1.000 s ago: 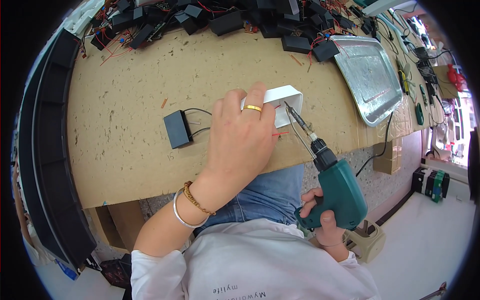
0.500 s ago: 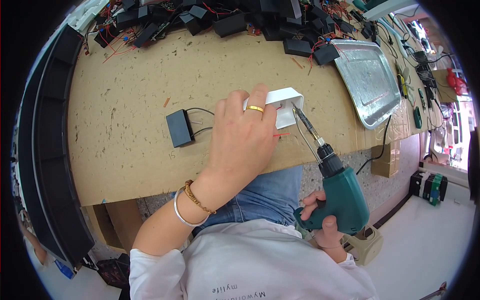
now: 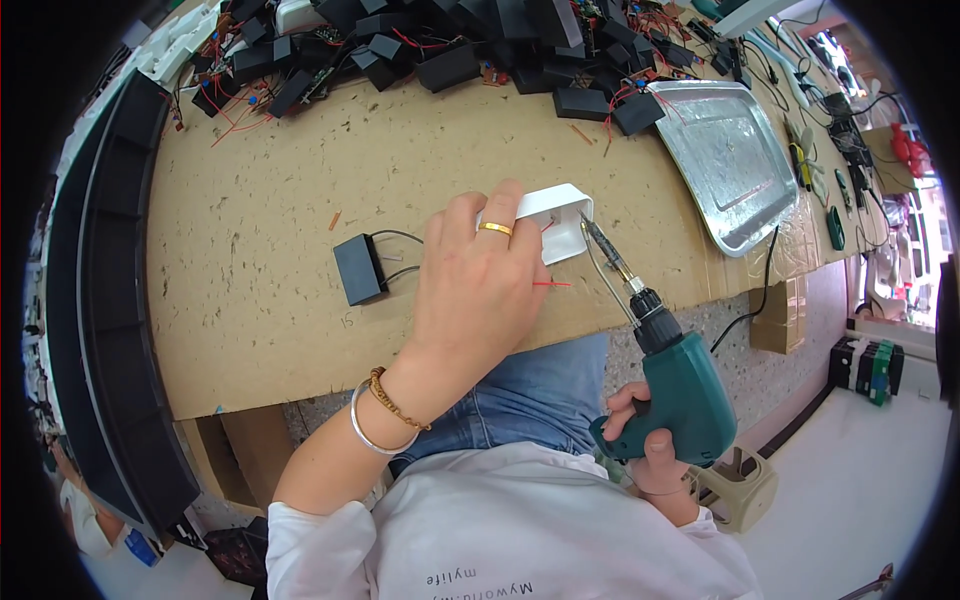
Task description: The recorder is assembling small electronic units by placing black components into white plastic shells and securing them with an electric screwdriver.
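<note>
My left hand (image 3: 478, 275) is closed round a white plastic casing (image 3: 553, 202), its open side turned to the right. Red wire ends (image 3: 552, 284) show beside the fingers. Black leads run from under this hand to a small black box (image 3: 360, 270) lying on the table to its left. In my right hand (image 3: 640, 430) is a green pistol-shaped soldering gun (image 3: 690, 390) with a thin feed tube along its tip. That tip points up and left, at the casing's open side; whether it touches anything inside I cannot tell.
A heap of black boxes (image 3: 450, 68) with red wires lines the far edge. At the right sits a silver metal tray (image 3: 730, 165), with pliers (image 3: 800, 165) beyond it. A long black bin (image 3: 115, 300) stands along the left. The cardboard-covered table (image 3: 250, 330) ends just before my lap.
The casing, my left hand and the soldering gun's tip have shifted slightly left and down in the picture, and the whole view has turned a little. Both grips stay the same.
</note>
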